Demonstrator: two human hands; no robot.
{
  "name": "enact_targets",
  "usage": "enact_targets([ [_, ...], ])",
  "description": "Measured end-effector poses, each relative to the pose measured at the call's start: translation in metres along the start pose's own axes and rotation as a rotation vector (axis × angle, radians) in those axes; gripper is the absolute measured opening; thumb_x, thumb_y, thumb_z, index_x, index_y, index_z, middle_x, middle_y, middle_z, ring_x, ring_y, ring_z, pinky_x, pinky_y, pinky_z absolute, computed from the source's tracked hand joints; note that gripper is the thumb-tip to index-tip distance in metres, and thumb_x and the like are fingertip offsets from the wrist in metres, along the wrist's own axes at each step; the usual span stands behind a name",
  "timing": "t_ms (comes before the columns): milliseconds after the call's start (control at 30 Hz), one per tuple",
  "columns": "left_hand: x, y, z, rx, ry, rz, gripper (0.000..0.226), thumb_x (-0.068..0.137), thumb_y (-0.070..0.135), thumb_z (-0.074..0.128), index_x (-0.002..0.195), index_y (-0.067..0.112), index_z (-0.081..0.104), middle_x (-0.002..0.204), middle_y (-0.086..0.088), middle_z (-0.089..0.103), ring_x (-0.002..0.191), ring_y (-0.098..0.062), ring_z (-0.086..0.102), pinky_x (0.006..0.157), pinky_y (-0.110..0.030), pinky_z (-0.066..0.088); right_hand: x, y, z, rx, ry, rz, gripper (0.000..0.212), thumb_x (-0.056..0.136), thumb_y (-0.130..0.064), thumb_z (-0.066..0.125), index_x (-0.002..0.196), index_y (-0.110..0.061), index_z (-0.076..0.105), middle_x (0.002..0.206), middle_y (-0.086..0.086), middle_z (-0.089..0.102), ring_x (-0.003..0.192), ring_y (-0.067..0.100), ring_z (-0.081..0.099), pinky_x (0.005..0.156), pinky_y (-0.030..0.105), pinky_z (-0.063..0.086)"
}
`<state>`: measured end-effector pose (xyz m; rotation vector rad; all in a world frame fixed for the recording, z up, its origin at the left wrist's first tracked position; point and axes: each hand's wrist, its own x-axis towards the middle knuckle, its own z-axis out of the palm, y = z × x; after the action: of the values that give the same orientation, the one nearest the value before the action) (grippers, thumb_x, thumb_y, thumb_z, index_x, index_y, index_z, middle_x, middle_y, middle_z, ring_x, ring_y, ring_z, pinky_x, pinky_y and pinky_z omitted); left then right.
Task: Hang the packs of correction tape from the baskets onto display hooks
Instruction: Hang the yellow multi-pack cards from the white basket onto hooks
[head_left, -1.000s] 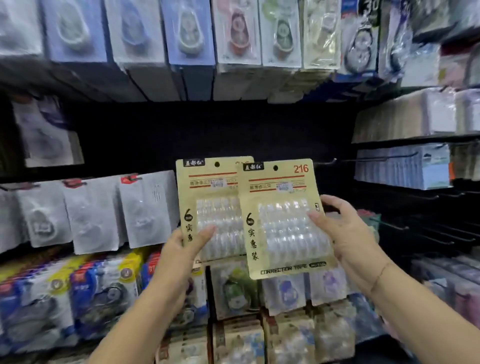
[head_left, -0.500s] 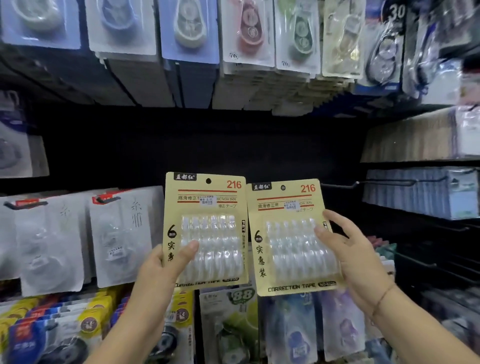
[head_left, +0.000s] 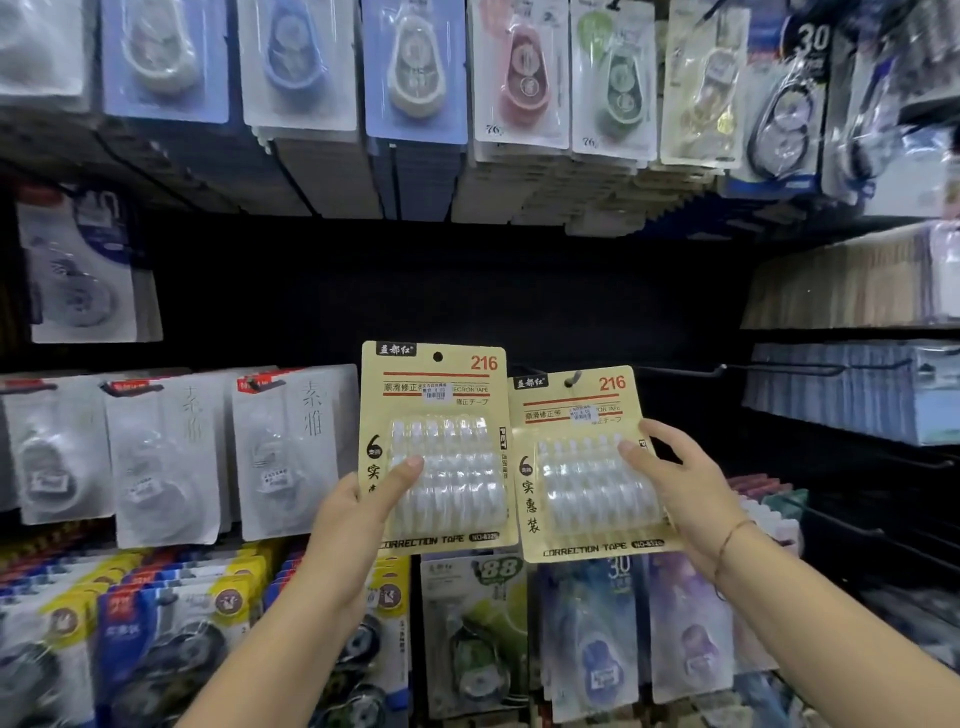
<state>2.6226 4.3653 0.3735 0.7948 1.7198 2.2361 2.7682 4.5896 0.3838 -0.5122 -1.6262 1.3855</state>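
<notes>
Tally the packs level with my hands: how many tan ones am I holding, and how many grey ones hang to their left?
Tan packs, held: 2
Grey packs, hanging: 3
Total: 5

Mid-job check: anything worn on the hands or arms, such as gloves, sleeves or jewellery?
No gloves, and no sleeves in view: both forearms are bare. The left hand and its wrist wear nothing visible. A thin bracelet circles the wrist of the right hand.

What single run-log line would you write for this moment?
left hand: holds left pack | right hand: holds right pack | layout: side by side, labels facing camera
</notes>
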Motion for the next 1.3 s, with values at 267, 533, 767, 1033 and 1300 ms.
enact_targets([
  [267,0.007,0.003,-0.006,-0.068,0.008,0.004,0.051,0.072,0.058,0.071,0.115,0.033,0.058,0.116,0.019,0.052,0.12,-0.011,0.039,0.107,-0.042,0.028,0.01,0.011,0.004,-0.023,0.001,-0.021,0.049,0.092,-0.03,0.064,0.138,-0.027,0.049,0.095,-0.021,0.058,0.086,-0.004,0.051,0.072,0.023,0.041],
  [533,0.012,0.001,-0.005,-0.035,0.041,0.02,0.024,0.085,0.045,0.069,0.101,0.034,0.056,0.095,0.023,0.054,0.106,-0.01,0.044,0.094,-0.033,0.028,0.015,0.019,0.003,-0.005,-0.036,-0.032,0.046,0.09,-0.034,0.065,0.133,-0.033,0.049,0.106,-0.009,0.064,0.095,0.0,0.056,0.07,0.023,0.041],
  [767,0.006,0.006,-0.011,-0.065,0.01,-0.092,0.091,0.047,0.073,0.082,0.125,0.031,0.061,0.131,0.013,0.057,0.129,-0.016,0.047,0.114,-0.052,0.032,0.015,0.022,0.006,0.016,-0.038,-0.044,0.051,0.089,-0.033,0.065,0.137,-0.032,0.048,0.104,-0.008,0.064,0.094,-0.003,0.054,0.078,0.028,0.039],
  [1033,0.001,0.003,-0.013,-0.089,0.091,-0.059,0.044,0.077,0.051,0.072,0.115,0.033,0.06,0.11,0.017,0.059,0.114,-0.012,0.044,0.098,-0.039,0.031,0.013,0.021,0.007,0.019,-0.043,-0.043,0.051,0.09,-0.033,0.064,0.137,-0.031,0.047,0.106,-0.006,0.064,0.096,-0.002,0.054,0.088,0.034,0.037],
  [1300,0.001,0.004,-0.01,-0.061,0.011,-0.109,0.079,0.065,0.061,0.071,0.135,0.029,0.054,0.127,0.015,0.049,0.118,-0.007,0.035,0.106,-0.043,0.029,0.011,0.021,0.006,0.012,-0.058,-0.041,0.049,0.091,-0.031,0.062,0.138,-0.032,0.047,0.104,-0.007,0.066,0.096,-0.001,0.056,0.081,0.026,0.041],
])
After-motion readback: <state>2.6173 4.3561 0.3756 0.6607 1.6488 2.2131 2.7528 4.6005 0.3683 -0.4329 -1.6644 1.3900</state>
